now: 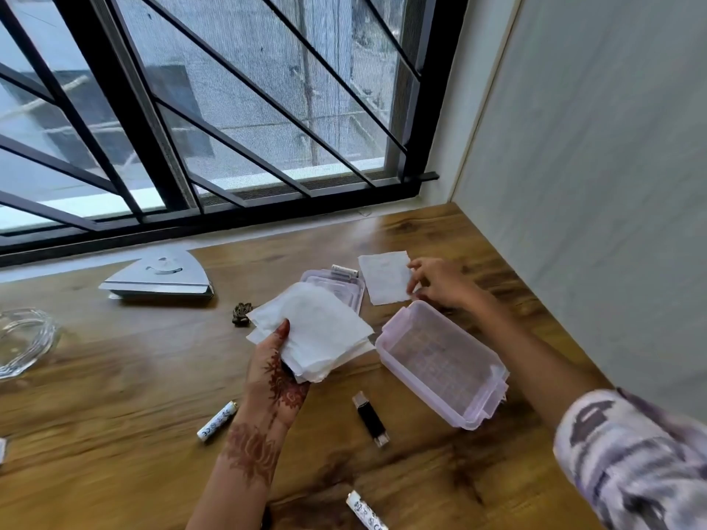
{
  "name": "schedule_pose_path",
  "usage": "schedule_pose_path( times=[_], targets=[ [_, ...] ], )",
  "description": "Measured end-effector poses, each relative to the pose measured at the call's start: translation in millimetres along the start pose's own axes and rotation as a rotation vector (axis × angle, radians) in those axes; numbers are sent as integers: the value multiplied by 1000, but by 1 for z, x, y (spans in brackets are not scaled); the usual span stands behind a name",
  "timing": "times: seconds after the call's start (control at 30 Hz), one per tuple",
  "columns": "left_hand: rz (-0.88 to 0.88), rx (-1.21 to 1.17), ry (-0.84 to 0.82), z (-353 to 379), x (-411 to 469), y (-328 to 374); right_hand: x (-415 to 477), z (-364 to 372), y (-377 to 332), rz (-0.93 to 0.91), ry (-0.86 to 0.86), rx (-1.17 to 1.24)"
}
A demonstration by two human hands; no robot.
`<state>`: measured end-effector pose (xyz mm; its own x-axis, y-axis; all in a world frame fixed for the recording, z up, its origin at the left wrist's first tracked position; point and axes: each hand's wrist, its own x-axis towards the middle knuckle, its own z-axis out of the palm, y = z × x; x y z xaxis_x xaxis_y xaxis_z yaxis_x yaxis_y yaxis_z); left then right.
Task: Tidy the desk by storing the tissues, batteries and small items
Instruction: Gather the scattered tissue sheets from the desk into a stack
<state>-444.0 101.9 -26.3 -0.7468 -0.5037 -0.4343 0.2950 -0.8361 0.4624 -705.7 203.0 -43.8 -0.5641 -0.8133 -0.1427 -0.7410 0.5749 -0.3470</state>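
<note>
The left hand [279, 376] is closed on a stack of tissues [313, 330], light and soft, above the desk [114, 376], while the right hand [436, 281] pinches the edge of a single tissue [384, 277] lying flat behind the open container [440, 361], best lifted by its edge.

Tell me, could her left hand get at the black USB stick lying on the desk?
Probably not right away: the left hand is full, holding the stack of tissues. The USB stick itself lies uncovered nearby.

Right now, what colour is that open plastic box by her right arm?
The plastic box is see-through with a pale pink-lilac tint, seen clearly in the head view.
</note>
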Motion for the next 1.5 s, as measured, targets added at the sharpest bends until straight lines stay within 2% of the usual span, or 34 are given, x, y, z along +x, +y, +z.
schedule_pose_path(
  times=[0.17,0.3,0.43,0.63,0.8,1.0,1.2,1.37,1.5],
  targets=[
    [-14,-3,-9,-2,1,0,-1,4,4,8,45,-5],
    [-11,13,13,-4,-1,0,-7,-8,-7,123,175,239],
    [5,-10,51,-4,-3,-1,-27,-27,-45,130,333,490],
    [17,-4,25,-4,-9,-3,-75,-15,-121,12,308,690],
    [49,30,11,-6,-17,-5,-105,21,-169,-99,235,614],
    [-4,65,1,-13,-38,7,-125,54,-198,-255,289,361],
    [128,-28,125,-37,-49,26,-117,57,-225,-360,243,425],
    [226,-60,189,-61,-67,63,-72,48,-256,-305,243,523],
    [276,-85,224,-84,-78,99,-11,59,-281,-162,126,554]
  ],
)
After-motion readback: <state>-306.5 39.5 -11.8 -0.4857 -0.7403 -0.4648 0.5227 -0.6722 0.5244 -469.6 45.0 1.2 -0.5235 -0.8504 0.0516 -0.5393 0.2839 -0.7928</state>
